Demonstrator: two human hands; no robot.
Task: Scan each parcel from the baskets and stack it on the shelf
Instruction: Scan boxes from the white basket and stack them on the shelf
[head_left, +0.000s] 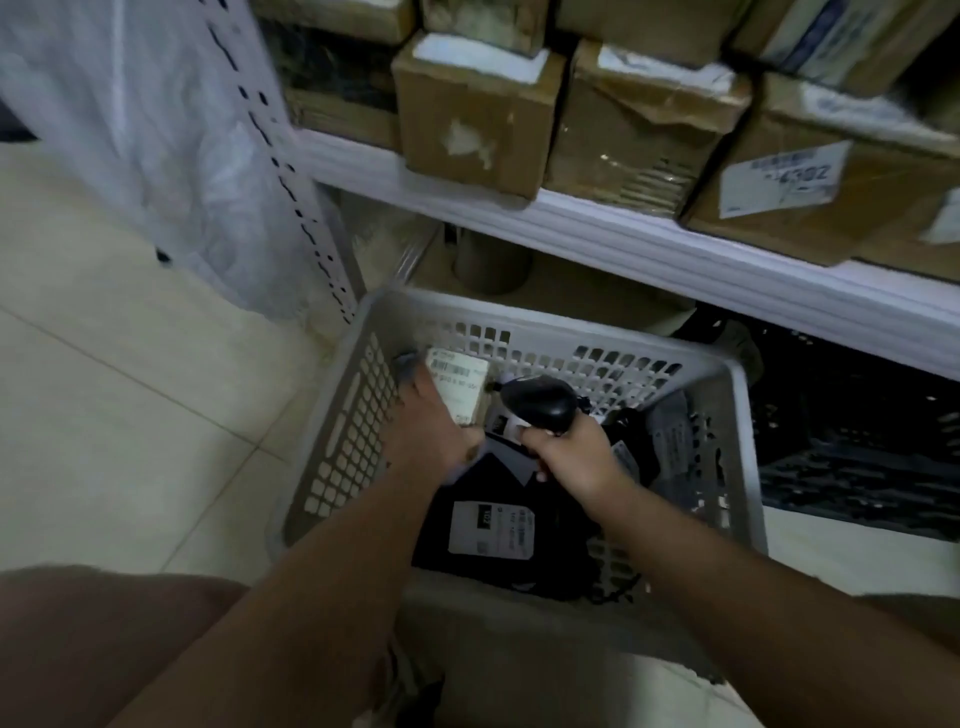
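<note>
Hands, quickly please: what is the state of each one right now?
Left hand: grips a small labelled parcel in the basket.
Right hand: grips the black scanner.

Off to the side
Pale floor tiles (130, 415) are laid at left; a white plastic sheet (156, 130) (translucent, creased) is draped above them; a brown tube (491, 260) is stood nearby.

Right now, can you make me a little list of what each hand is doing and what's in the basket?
Left hand: holds a small labelled box
Right hand: grips a black scanner, aimed toward the box
Basket: grey, on the floor, black bag parcel inside
Shelf: cardboard boxes stacked on it
</note>
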